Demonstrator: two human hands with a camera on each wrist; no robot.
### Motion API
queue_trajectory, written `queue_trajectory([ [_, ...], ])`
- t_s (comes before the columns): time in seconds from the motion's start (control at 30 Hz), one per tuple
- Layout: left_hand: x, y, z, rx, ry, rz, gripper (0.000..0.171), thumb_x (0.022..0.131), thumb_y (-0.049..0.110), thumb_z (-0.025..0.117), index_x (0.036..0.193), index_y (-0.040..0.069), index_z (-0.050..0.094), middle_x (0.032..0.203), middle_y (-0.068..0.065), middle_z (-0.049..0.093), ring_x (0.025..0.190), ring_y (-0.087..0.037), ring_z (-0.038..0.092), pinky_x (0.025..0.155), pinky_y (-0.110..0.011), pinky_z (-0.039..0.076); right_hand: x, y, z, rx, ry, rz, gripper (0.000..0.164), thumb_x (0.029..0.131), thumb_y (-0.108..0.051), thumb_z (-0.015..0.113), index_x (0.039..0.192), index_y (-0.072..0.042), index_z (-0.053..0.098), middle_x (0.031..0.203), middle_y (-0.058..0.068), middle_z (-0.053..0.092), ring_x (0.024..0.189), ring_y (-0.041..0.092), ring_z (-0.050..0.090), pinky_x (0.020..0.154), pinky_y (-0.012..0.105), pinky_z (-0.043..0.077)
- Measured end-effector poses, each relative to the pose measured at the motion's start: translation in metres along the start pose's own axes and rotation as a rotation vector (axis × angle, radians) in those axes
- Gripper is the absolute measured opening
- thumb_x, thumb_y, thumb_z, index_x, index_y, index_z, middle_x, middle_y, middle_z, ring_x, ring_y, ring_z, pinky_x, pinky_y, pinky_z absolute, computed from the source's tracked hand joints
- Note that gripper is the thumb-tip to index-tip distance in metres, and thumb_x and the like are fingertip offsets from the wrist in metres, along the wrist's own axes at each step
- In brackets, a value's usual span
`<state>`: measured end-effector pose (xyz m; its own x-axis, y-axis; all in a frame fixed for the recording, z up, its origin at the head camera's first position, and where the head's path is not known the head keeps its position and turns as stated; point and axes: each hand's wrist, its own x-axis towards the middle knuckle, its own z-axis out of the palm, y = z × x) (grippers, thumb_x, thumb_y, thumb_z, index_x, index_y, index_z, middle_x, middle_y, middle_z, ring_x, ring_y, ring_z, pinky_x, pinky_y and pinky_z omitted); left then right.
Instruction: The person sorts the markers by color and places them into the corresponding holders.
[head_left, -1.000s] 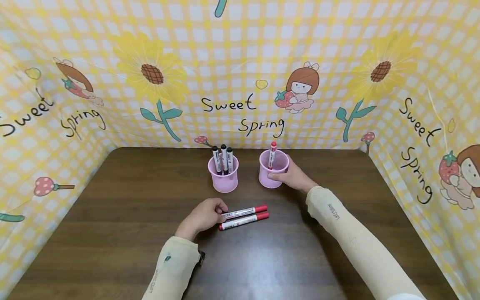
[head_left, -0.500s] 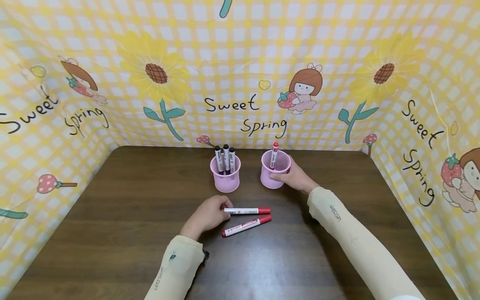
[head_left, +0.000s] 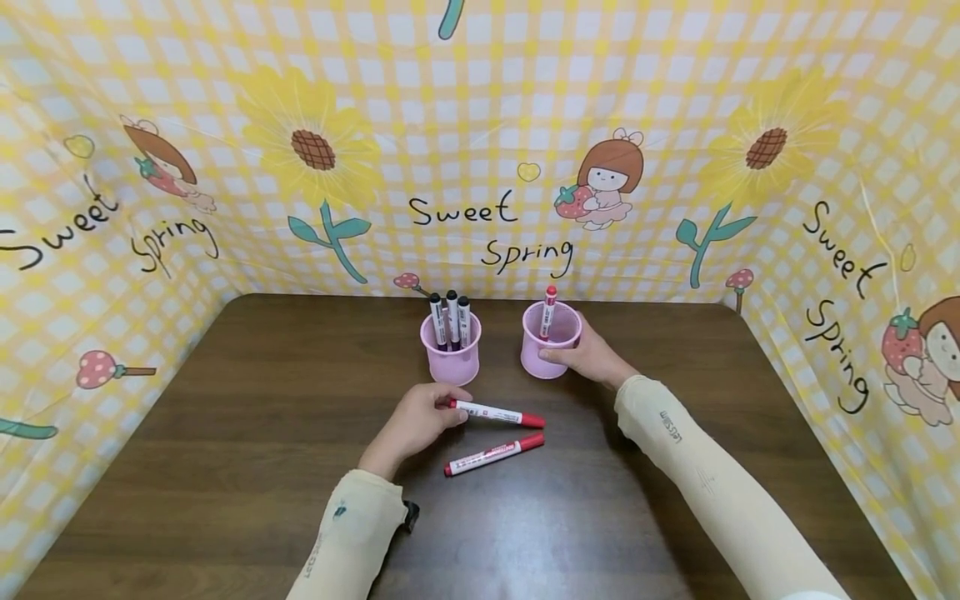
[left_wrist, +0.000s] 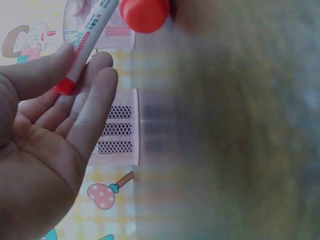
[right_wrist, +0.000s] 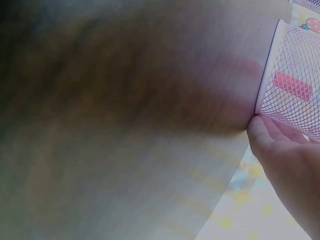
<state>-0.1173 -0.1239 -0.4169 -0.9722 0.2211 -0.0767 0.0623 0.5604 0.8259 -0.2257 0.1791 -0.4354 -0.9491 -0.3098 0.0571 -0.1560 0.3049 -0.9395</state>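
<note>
My left hand [head_left: 420, 421] pinches one end of a red-capped marker [head_left: 495, 413] between thumb and fingers. In the left wrist view this marker [left_wrist: 92, 42] slants up from the fingertips. A second red marker [head_left: 493, 455] lies on the table just in front of it. My right hand [head_left: 595, 354] grips the right side of a pink mesh pen cup [head_left: 542, 360], with the thumb across its front. One red marker [head_left: 548, 313] stands inside that cup. In the right wrist view the fingers touch the mesh cup [right_wrist: 295, 75].
Left of the held cup stands another pink cup [head_left: 453, 365] with several black markers [head_left: 452, 321] upright in it. The brown table [head_left: 247, 467] ends at a yellow checked cloth [head_left: 450, 108] behind and at both sides.
My left hand has drawn the upper red marker away from the other one and turned it, its near end now raised toward the back. The right hand stays on its cup.
</note>
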Motion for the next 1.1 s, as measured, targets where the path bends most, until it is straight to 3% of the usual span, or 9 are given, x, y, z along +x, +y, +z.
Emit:
queue_trajectory([
  [0.17, 0.0, 0.01, -0.003, -0.097, -0.004, 0.015, 0.021, 0.09, 0.008, 0.076, 0.11, 0.01, 0.076, 0.089, 0.0, 0.067, 0.082, -0.02, 0.059, 0.074, -0.034, 0.052, 0.001, -0.001, -0.001, -0.005, 0.002, 0.013, 0.082, 0.081, -0.011, 0.085, 0.146, -0.001, 0.035, 0.138, 0.021, 0.05, 0.127, 0.036, 0.049, 0.109, 0.05, 0.035],
  [0.37, 0.002, 0.028, -0.005, -0.252, 0.015, 0.127, 0.023, 0.091, 0.008, 0.075, 0.113, 0.006, 0.074, 0.098, -0.003, 0.069, 0.087, -0.023, 0.059, 0.077, -0.035, 0.051, 0.004, -0.002, 0.0, -0.016, 0.004, 0.003, 0.086, 0.082, -0.012, 0.085, 0.149, -0.002, 0.032, 0.14, 0.02, 0.049, 0.127, 0.035, 0.049, 0.109, 0.049, 0.035],
  [0.73, 0.018, 0.066, 0.009, -0.65, 0.024, 0.286, 0.028, 0.093, 0.001, 0.067, 0.119, -0.008, 0.061, 0.106, -0.009, 0.064, 0.096, -0.02, 0.061, 0.087, -0.029, 0.053, -0.003, 0.006, -0.002, -0.03, 0.02, 0.025, 0.086, 0.08, -0.017, 0.087, 0.147, -0.005, 0.034, 0.137, 0.016, 0.052, 0.126, 0.032, 0.05, 0.109, 0.048, 0.036],
  [0.9, 0.029, 0.088, 0.014, -0.646, 0.047, 0.38, 0.025, 0.093, 0.001, 0.067, 0.117, -0.006, 0.063, 0.108, -0.009, 0.064, 0.099, -0.021, 0.059, 0.086, -0.028, 0.051, -0.002, 0.006, -0.002, -0.037, 0.013, 0.027, 0.088, 0.08, -0.021, 0.088, 0.148, -0.008, 0.033, 0.137, 0.014, 0.05, 0.126, 0.03, 0.05, 0.109, 0.048, 0.037],
  [1.1, 0.05, 0.113, 0.012, -0.6, 0.242, 0.455, 0.025, 0.092, 0.002, 0.071, 0.115, -0.005, 0.064, 0.105, -0.01, 0.066, 0.094, -0.02, 0.062, 0.083, -0.028, 0.052, 0.001, 0.004, -0.001, -0.014, 0.006, 0.035, 0.086, 0.08, -0.022, 0.088, 0.147, -0.01, 0.035, 0.137, 0.012, 0.051, 0.124, 0.029, 0.051, 0.108, 0.048, 0.038],
])
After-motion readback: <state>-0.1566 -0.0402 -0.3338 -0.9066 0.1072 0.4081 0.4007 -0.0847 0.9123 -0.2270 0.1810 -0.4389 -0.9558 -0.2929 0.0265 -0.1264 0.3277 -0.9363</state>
